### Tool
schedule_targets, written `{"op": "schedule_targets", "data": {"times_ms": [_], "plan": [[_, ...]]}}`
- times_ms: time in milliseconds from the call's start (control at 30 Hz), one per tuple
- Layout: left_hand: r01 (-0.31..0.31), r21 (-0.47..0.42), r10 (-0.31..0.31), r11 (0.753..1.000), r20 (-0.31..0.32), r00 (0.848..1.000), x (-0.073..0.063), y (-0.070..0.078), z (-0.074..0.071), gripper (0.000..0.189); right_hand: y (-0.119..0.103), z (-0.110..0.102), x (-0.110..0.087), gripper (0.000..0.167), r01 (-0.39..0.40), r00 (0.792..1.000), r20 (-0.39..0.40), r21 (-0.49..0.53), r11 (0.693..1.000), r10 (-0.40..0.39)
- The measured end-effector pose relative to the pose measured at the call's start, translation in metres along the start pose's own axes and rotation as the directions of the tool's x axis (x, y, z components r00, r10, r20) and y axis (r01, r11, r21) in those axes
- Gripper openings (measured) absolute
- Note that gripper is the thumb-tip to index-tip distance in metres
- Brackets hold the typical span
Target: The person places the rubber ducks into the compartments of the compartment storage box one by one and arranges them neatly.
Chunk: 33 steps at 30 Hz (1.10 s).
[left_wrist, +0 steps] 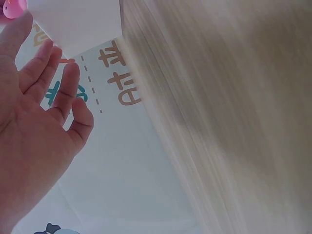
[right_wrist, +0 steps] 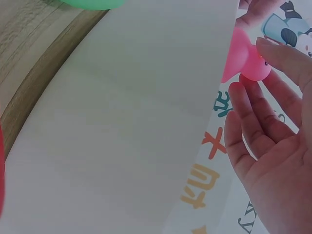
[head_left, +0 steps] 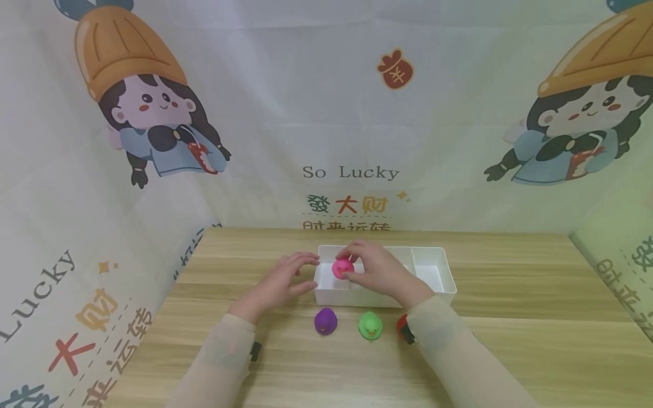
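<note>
Between thumb and fingers, my right hand (head_left: 380,272) pinches a pink rubber duck (head_left: 343,268) over the left part of a white divided box (head_left: 382,298). In the right wrist view, the duck (right_wrist: 253,61) is partly hidden behind the box wall (right_wrist: 146,122). My left hand (head_left: 283,279) is at the box's left end, its fingers loosely extended around that end. The left wrist view shows these fingertips close to the box (left_wrist: 78,24); whether they touch it I cannot tell.
In front of the box, a purple duck (head_left: 325,321) and a green duck (head_left: 370,326) sit on the wooden table (head_left: 515,283). A red object (head_left: 402,326) is partly covered by the right sleeve. A printed cloth (head_left: 285,113) hangs behind the table.
</note>
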<state>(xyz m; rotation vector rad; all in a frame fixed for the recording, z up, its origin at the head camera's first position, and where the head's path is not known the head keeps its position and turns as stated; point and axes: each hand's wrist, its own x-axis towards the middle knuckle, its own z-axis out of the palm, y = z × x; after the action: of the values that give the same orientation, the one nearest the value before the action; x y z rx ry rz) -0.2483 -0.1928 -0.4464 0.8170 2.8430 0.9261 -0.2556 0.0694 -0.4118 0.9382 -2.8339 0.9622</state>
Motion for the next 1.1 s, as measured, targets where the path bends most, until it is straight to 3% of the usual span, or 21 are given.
{"op": "schedule_targets", "data": {"times_ms": [400, 600, 1100], "plan": [[-0.001, 0.007, 0.001, 1.0, 0.004, 1.0, 0.0, 0.0, 0.0, 0.054, -0.005, 0.004, 0.007, 0.034, 0.024, 1.0, 0.007, -0.018, 1.0, -0.024], [-0.003, 0.007, 0.003, 1.0, -0.002, 1.0, 0.0, 0.001, -0.001, 0.054, -0.006, 0.007, 0.012, 0.033, 0.001, 1.0, 0.028, -0.023, 1.0, 0.0], [0.029, 0.008, -0.029, 1.0, -0.003, 1.0, -0.001, 0.001, -0.001, 0.052, 0.003, 0.018, 0.021, 0.029, 0.013, 1.0, 0.028, -0.034, 0.999, -0.012]]}}
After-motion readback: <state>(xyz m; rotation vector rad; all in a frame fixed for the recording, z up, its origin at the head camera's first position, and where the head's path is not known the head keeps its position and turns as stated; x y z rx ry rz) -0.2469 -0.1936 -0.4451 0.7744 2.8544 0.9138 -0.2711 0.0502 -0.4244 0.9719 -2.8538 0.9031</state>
